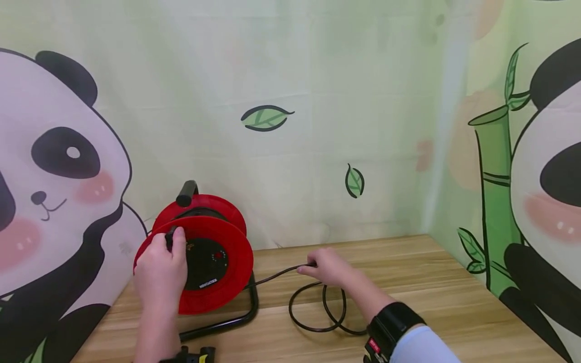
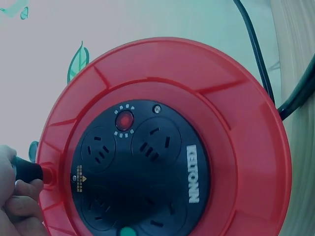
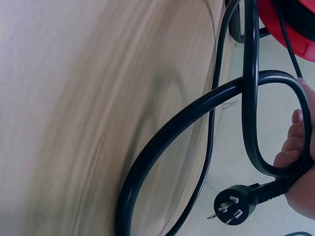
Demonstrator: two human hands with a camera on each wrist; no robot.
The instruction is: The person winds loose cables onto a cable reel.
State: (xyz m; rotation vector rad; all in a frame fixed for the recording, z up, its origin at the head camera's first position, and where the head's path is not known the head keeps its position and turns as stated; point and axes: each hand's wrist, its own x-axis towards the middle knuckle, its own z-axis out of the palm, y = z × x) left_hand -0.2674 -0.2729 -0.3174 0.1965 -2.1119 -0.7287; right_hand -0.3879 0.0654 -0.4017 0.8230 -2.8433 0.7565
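A red cable reel with a black socket panel stands on the left of the table. My left hand grips the small black crank knob near the rim of its face. Out to the right, my right hand holds the black cable, which runs from the lower right of the reel into the fingers. Loops of cable hang or lie below that hand; the head view does not settle which. A black three-pin plug shows beside the right hand in the right wrist view.
The reel has a black tubular stand and a black handle on top. Under it is a wood-grain table. A printed panda cloth backs the table and continues along the right side.
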